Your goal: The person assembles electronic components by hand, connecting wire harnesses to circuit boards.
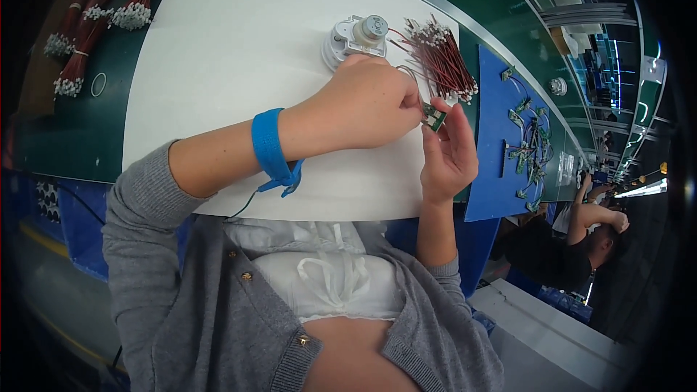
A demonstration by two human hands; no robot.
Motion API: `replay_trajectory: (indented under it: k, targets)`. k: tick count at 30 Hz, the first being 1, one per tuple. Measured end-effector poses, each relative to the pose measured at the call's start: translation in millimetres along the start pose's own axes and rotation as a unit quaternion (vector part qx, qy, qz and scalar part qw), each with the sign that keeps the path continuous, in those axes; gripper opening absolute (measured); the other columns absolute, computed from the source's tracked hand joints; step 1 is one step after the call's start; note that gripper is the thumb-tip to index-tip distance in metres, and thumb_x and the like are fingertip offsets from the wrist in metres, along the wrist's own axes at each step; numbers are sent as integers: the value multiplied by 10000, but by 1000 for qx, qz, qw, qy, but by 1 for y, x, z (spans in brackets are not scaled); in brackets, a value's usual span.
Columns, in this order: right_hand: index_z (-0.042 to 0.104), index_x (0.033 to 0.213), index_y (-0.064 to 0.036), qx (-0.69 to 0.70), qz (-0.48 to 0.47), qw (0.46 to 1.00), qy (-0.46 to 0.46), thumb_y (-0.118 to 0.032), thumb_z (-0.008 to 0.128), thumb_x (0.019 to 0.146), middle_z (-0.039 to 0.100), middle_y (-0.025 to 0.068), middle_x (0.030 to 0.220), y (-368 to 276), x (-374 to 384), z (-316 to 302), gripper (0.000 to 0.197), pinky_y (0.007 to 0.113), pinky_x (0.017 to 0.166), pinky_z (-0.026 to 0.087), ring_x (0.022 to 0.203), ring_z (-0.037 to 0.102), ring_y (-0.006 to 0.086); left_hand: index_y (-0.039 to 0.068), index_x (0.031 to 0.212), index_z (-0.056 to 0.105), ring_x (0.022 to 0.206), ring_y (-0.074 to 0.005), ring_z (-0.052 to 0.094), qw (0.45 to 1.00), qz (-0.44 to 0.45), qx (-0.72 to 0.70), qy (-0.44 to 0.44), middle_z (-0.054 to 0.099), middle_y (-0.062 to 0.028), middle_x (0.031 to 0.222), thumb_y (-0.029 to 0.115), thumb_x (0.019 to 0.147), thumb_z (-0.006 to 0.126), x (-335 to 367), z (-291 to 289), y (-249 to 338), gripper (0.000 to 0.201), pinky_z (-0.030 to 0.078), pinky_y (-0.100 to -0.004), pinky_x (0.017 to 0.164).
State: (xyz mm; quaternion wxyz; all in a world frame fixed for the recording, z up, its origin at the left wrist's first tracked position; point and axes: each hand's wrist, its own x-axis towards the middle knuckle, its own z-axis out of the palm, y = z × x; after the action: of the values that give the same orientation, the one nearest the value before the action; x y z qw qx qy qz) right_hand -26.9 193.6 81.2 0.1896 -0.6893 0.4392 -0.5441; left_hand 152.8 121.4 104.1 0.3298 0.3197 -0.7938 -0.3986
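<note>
My right hand point(450, 149) pinches a small green circuit board point(434, 117) with a pale connector on it, thumb below and fingers above. Reaching across from the left, my left hand point(367, 101) has its fingers closed at the board's upper left edge. Thin wires point(409, 70) run into its pinch; their ends are hidden behind the fingers. Just beyond my left hand stands a white round unit with a silver motor point(374, 27) on top, red wires leading off its right side. A blue strap point(270, 147) with a green cord circles my left wrist.
Beside the motor unit lies a bundle of dark red wires point(444, 65) with white connectors. Several tied wire bundles point(76, 65) and a white ring point(99, 85) are at the far left. Wired green boards point(534, 149) cover a blue mat point(486, 174) at right. Another person point(559, 247) sits beyond.
</note>
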Motion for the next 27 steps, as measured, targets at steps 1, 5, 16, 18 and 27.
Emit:
replay_trajectory:
  k: [1, 5, 16, 18, 27]
  targets:
    - [465, 1268, 87, 66, 51, 996, 26, 148, 589, 794, 563, 240, 1188, -2, 0, 1, 494, 366, 853, 532, 1077, 583, 288, 34, 773, 661, 710, -249, 578, 1000, -7, -18, -5, 632, -100, 703, 224, 794, 602, 1, -1, 1, 200, 437, -352, 715]
    - [464, 1267, 84, 214, 121, 967, 67, 123, 556, 831, 557, 241, 1191, -10, 9, 4, 447, 378, 880, 527, 1086, 574, 289, 19, 802, 672, 642, -247, 601, 996, -47, -77, -6, 652, -123, 714, 219, 794, 611, 5, -5, 12, 210, 464, -338, 649]
    - [493, 1255, 70, 177, 99, 979, 36, 112, 589, 815, 560, 220, 1202, 4, 13, -5, 452, 328, 856, 516, 1068, 571, 240, -5, 841, 656, 602, -187, 575, 990, -69, -113, -38, 621, -105, 673, 192, 814, 601, 11, -4, 5, 206, 436, -292, 569]
    - [481, 1270, 65, 175, 101, 979, 34, 111, 591, 815, 561, 218, 1205, 5, 13, -4, 470, 316, 865, 505, 1073, 567, 233, -4, 832, 653, 595, -181, 567, 990, -64, -121, -34, 614, -103, 660, 191, 817, 597, 12, -3, 4, 203, 432, -292, 564]
    - [426, 1316, 59, 260, 141, 952, 75, 130, 578, 811, 554, 227, 1219, 1, 6, 10, 532, 310, 905, 485, 1142, 545, 245, -6, 755, 610, 557, -169, 524, 989, -86, -116, -16, 578, -92, 615, 205, 817, 584, 6, -3, 7, 221, 406, -302, 539]
